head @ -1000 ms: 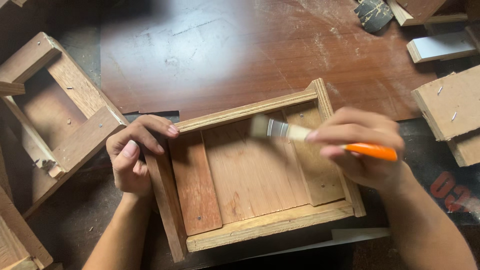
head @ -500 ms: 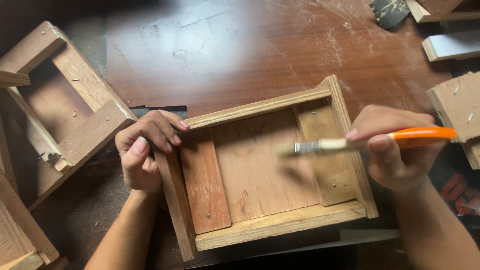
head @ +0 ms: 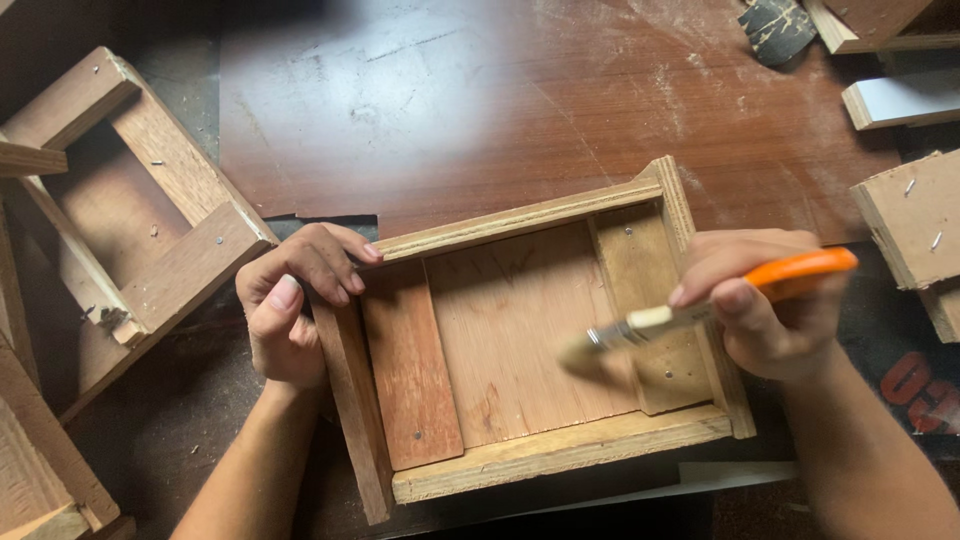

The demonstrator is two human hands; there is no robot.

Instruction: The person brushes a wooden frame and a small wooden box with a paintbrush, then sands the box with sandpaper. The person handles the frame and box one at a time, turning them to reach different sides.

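A shallow wooden box frame [head: 560,455] lies on the brown table top, with a plywood bottom and two nailed strips inside. My left hand [head: 295,300] grips its near-left corner, fingers curled over the rim. My right hand [head: 765,310] holds a paintbrush [head: 700,305] with an orange handle. The bristles point left and down and touch the plywood bottom right of the middle, blurred by motion.
Another open wooden frame [head: 150,230] lies at the left, with more planks at the lower left. Wooden blocks [head: 915,225] with nails stand at the right edge, and scraps lie at the top right. The brown board [head: 500,100] stretches behind the box.
The brush swung from the box's far rim down onto the plywood bottom, and my right hand turned so the handle points right. My left hand kept its grip on the corner.
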